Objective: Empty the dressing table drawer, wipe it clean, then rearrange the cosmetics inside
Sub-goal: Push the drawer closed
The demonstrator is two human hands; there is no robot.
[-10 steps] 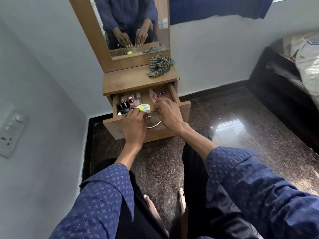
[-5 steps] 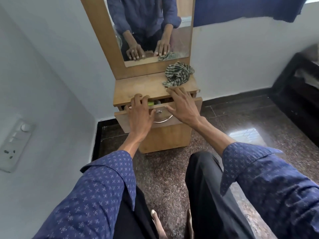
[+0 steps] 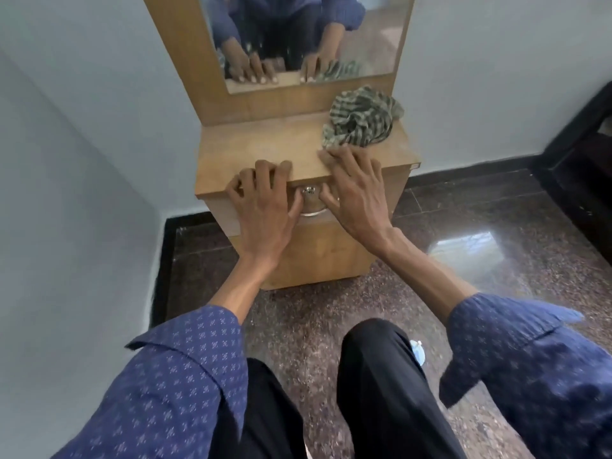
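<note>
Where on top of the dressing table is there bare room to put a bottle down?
The tabletop is bare wood across its left and middle, bordered by the mirror frame behind and the cloth on the right. It is crowded at the right rear, where the cloth sits, and along the front edge, where the left hand and right hand rest.

Both hands on shut drawer

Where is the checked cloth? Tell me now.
In the head view, the checked cloth lies crumpled on the dressing table top's right rear corner, below the mirror, beyond the right hand.
</note>
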